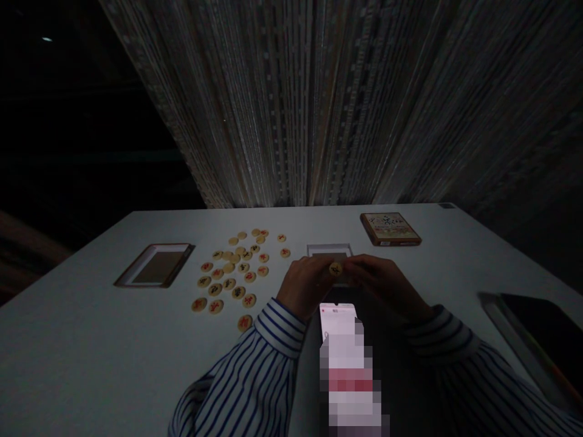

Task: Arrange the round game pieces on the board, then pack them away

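Note:
My left hand and my right hand meet above a shallow open box in the middle of the table. Between their fingertips is a round wooden Chinese chess piece, its dark character facing me. Fingers of both hands look closed on its edges, though the far side of the grip is hidden. To the left of my left hand lie several more Chinese chess pieces, loosely scattered, some with red or dark characters and some blank side up. My hands and the piece partly cover the box.
A lit phone, partly pixelated, lies below my hands. At the left rests an open box lid or tray. A printed closed box sits at the back right, and a dark flat object lies at the right edge. String curtains hang behind the table.

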Demonstrator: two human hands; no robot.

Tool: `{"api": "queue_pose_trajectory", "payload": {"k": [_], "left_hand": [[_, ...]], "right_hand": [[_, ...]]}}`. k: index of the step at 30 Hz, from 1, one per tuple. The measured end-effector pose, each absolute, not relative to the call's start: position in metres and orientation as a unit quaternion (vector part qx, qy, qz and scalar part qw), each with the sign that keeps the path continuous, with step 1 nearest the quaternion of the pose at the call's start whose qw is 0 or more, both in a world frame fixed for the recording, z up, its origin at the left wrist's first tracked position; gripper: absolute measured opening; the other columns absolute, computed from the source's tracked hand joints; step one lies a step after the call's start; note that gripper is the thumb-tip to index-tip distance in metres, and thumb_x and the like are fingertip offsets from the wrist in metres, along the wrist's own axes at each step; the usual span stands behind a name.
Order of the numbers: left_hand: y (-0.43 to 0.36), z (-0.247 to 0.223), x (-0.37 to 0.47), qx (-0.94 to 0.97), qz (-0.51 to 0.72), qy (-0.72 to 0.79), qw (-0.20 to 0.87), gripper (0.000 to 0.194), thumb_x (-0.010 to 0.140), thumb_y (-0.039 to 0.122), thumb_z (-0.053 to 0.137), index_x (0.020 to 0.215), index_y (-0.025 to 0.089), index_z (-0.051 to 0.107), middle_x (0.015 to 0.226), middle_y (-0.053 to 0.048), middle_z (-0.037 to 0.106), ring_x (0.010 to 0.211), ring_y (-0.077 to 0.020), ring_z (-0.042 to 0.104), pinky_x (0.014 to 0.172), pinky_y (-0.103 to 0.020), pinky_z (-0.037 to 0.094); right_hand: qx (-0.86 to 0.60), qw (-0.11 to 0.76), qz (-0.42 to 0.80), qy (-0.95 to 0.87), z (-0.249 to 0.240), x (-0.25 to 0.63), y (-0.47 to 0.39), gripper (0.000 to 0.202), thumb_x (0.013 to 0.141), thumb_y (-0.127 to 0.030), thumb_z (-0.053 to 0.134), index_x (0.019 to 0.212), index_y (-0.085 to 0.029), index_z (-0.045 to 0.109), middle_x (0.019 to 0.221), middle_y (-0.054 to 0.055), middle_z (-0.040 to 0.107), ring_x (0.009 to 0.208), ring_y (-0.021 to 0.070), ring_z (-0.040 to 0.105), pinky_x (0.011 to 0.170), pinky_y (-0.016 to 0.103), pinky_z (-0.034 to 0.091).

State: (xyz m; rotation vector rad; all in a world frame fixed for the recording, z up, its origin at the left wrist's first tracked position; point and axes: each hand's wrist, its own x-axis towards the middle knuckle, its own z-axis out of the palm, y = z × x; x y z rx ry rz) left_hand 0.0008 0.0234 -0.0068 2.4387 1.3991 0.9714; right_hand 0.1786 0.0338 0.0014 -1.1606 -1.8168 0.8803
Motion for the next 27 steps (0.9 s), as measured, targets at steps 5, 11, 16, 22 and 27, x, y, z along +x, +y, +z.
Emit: {"api": "queue_pose_trajectory", "payload": {"k": [5,11,16,22,27], "left_hand": [[0.0210,-0.0033,0.0023,0.821,0.316,0.467,0.083,0.021,0.080,0.026,0.056,0.100,0.021,0.063,0.084,-0.005,0.069,0.076,-0.0174,0.059,0.069,-0.034,0.046],[0.0201,-0.0037,0.0022,0.818,0.341,0.453,0.098,0.023,0.079,0.024,0.059,0.102,0.024,0.063,0.087,-0.003,0.069,0.077,-0.0163,0.060,0.070,-0.033,0.047],[0.0190,-0.0020,0.0035,0.783,0.383,0.459,0.173,0.026,0.077,0.020,0.061,0.102,0.024,0.063,0.088,-0.002,0.070,0.078,-0.0148,0.061,0.074,-0.031,0.049],[0.0207,-0.0039,0.0075,0.670,0.472,0.458,0.344,0.021,0.075,0.020,0.062,0.096,0.018,0.065,0.088,-0.004,0.071,0.077,-0.0146,0.064,0.071,-0.029,0.052],[0.0228,-0.0032,0.0110,0.579,0.508,0.451,0.449,0.016,0.073,0.021,0.065,0.086,0.014,0.066,0.084,-0.007,0.071,0.076,-0.0156,0.065,0.071,-0.030,0.053]], "right_hand": [[-0.450,0.390,0.358,-0.719,0.0022,0.1781,0.0336,0.027,0.076,-0.042,0.056,0.081,-0.018,0.068,0.073,0.003,0.068,0.064,0.0133,0.060,0.055,0.026,0.048],[-0.451,0.402,0.399,-0.690,-0.0002,0.1787,0.0347,0.025,0.073,-0.040,0.061,0.083,-0.017,0.069,0.072,0.003,0.069,0.061,0.0125,0.060,0.053,0.025,0.049],[-0.445,0.436,0.429,-0.654,0.0007,0.1761,0.0339,0.023,0.071,-0.037,0.063,0.083,-0.018,0.069,0.076,0.004,0.070,0.061,0.0116,0.060,0.052,0.024,0.049],[-0.451,0.480,0.444,-0.608,-0.0004,0.1734,0.0331,0.026,0.069,-0.037,0.064,0.085,-0.017,0.069,0.072,0.004,0.068,0.057,0.0110,0.057,0.049,0.024,0.047],[-0.455,0.479,0.429,-0.616,0.0002,0.1709,0.0309,0.025,0.071,-0.037,0.063,0.086,-0.017,0.069,0.067,0.003,0.066,0.055,0.0109,0.055,0.047,0.024,0.046]]}}
